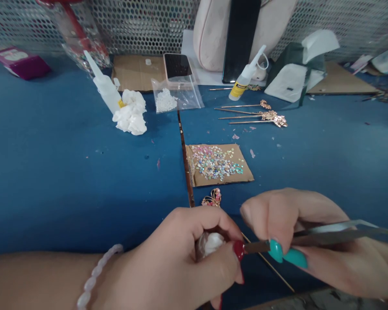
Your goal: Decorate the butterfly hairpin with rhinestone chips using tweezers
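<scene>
- Head view: the left hand [187,254] is curled tight, with the thumb and forefinger pinched on a small white piece [211,243] that shows between them.
- The right hand [297,232] is closed around steel tweezers [326,234], held between thumb and fingers. The 2 arms are squeezed almost together, and I cannot tell whether the tips hold anything.
- The white piece is glossy, rounded and mostly hidden by the fingers. It sits low in the centre, just above the blue table [67,172].
- A gold hairpin passes under the left hand. Its filigree ornament [212,199] points away from the person and slightly left, while its thin stem [271,269] runs back and to the right, so the long axis is diagonal.
- The tweezers lie nearly level, with the tips pointing left and meeting the left thumb's red nail beside the white piece.
- Just beyond the hands is a cardboard square [245,174] strewn with iridescent flakes [215,163].
- Farther back are a row of gold hairpins [255,114], 2 glue bottles [245,77] [105,88], a wad of white tissue [131,112] and a clear bag of white beads [176,97].
</scene>
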`<state>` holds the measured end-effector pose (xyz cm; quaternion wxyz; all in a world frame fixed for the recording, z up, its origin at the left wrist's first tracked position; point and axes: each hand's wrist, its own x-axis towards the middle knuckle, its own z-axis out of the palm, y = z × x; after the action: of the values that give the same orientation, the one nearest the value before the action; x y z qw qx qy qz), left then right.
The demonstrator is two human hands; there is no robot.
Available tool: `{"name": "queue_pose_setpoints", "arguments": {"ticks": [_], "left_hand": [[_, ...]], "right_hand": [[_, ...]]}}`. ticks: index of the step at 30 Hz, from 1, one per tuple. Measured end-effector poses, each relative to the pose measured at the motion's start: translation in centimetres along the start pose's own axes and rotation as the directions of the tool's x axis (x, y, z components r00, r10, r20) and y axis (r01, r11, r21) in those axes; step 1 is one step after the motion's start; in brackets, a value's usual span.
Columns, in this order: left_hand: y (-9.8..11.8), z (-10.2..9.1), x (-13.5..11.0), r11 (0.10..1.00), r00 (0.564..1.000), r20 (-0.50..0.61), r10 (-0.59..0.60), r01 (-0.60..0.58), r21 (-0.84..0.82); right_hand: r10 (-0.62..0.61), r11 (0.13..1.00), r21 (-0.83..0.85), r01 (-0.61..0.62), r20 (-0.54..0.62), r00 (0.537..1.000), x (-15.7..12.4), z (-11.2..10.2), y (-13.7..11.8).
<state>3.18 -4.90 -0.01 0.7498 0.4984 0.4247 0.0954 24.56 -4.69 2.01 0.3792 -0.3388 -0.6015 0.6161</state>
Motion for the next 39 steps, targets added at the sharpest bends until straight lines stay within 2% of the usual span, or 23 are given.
{"name": "queue_pose_setpoints", "arguments": {"ticks": [4, 9, 16, 20, 26, 30, 34, 39], "left_hand": [[0.4, 0.1, 0.1, 0.999, 0.999, 0.035, -0.003, 0.004, -0.042], [1.3, 0.2, 0.3, 0.999, 0.998, 0.055, -0.027, 0.028, -0.026], [0.4, 0.0, -0.2, 0.999, 0.999, 0.017, -0.04, 0.04, 0.003], [0.1, -0.1, -0.3, 1.0, 1.0, 0.018, -0.016, 0.017, -0.015], [0.6, -0.2, 0.2, 1.0, 0.998, 0.065, 0.001, 0.0, -0.014], [1.2, -0.1, 0.5, 0.999, 0.998, 0.068, -0.01, 0.013, -0.035], [0.9, 0.0, 0.3, 0.999, 0.998, 0.044, -0.037, 0.036, 0.018], [0.0, -0.1, -0.3, 1.0, 0.999, -0.039, 0.01, -0.009, 0.028]], "right_hand": [[0.031, 0.999, -0.043, -0.029, 0.04, 0.999, 0.0, 0.0, -0.3], [0.055, 0.998, 0.001, -0.055, 0.002, 0.998, 0.0, 0.1, -0.1], [0.031, 0.999, -0.033, -0.029, 0.07, 0.997, 0.1, -0.3, -0.2], [0.055, 0.998, -0.002, -0.055, 0.035, 0.998, 0.1, -0.2, -0.3], [0.038, 0.999, -0.016, -0.037, 0.071, 0.997, 0.3, -0.2, -0.3], [0.04, 0.999, -0.008, -0.04, 0.048, 0.998, 0.2, -0.2, -0.5], [0.073, 0.997, -0.001, -0.073, 0.036, 0.997, 0.0, 0.0, -0.5], [0.05, 0.999, 0.012, -0.05, -0.006, 0.999, -0.1, 0.1, -0.3]]}}
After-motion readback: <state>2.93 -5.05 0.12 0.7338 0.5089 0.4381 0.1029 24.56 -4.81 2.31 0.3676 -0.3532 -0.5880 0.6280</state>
